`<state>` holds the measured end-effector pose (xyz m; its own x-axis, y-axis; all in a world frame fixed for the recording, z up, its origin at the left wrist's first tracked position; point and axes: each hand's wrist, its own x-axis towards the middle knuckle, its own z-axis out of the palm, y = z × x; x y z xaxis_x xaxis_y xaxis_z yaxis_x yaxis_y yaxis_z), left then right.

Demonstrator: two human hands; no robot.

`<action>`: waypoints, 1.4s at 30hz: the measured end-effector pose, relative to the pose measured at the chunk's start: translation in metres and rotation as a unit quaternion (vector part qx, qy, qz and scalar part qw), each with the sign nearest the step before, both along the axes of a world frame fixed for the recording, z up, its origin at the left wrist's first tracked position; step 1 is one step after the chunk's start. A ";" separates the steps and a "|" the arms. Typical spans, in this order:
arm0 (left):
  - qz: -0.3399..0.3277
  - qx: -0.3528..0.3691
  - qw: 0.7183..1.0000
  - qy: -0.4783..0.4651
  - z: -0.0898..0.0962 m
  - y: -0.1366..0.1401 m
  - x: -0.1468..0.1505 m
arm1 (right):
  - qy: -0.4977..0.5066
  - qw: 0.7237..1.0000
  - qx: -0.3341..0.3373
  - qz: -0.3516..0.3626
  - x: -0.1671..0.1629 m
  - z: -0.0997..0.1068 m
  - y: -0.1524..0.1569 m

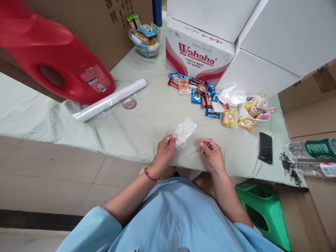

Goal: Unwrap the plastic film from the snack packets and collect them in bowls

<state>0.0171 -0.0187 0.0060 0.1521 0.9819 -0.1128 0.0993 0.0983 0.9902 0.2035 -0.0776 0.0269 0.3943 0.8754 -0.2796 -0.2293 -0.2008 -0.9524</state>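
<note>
Between the thumb and fingers of my left hand (166, 150) is a clear plastic bag (186, 131), crumpled and hanging over the front of the table. To the right of the bag, apart from it, my right hand (212, 154) has its thumb and fingertips pinched together; whether anything is between them I cannot make out. Beyond my hands lies a pile of small wrapped snacks (202, 89). Two yellow snack packets (229, 117) are at its near right, beside a white tub (244, 111) of more packets. A crumpled clear plastic bag (232, 95) lies behind them.
On the left are a roll of plastic film (112, 99), a round lid-like disc (129, 103) and a big red jug (78, 70). A snack basket (147, 50) and a Wahaha carton (195, 52) stand behind. A phone (265, 147), keys (290, 168) and bottles (312, 149) lie right.
</note>
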 end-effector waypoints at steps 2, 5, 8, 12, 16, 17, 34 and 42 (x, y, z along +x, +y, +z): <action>0.005 -0.003 1.000 -0.017 0.001 0.002 -0.002 | 0.004 1.000 -0.012 0.015 0.000 0.003 -0.001; -0.041 0.037 0.998 -0.010 0.008 -0.003 0.000 | -0.014 0.998 -0.011 0.064 -0.012 0.007 -0.002; -0.066 0.042 0.997 -0.013 0.011 -0.009 0.004 | -0.051 0.995 0.011 0.082 -0.026 0.008 0.001; -0.009 -0.081 0.993 -0.082 0.005 -0.006 0.002 | -0.013 0.999 0.024 0.018 -0.023 0.008 0.007; 0.042 -0.182 0.961 -0.205 0.003 0.006 -0.006 | 0.098 0.994 0.004 -0.040 -0.007 0.007 0.005; 0.056 -0.185 0.955 -0.225 0.004 0.008 -0.007 | 0.108 0.993 -0.004 -0.046 -0.003 0.005 0.003; -0.125 -0.179 0.927 -0.306 0.055 -0.005 0.003 | -0.391 0.912 0.119 0.024 -0.017 -0.001 -0.014; -0.161 -0.034 0.979 -0.125 0.026 -0.004 0.001 | 0.134 0.985 0.050 -0.097 -0.017 0.003 0.000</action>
<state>0.0180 -0.0228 0.0321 0.4827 0.8705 -0.0962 -0.1079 0.1681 0.9798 0.1864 -0.0779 0.0301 0.4812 0.8189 -0.3127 -0.4993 -0.0371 -0.8656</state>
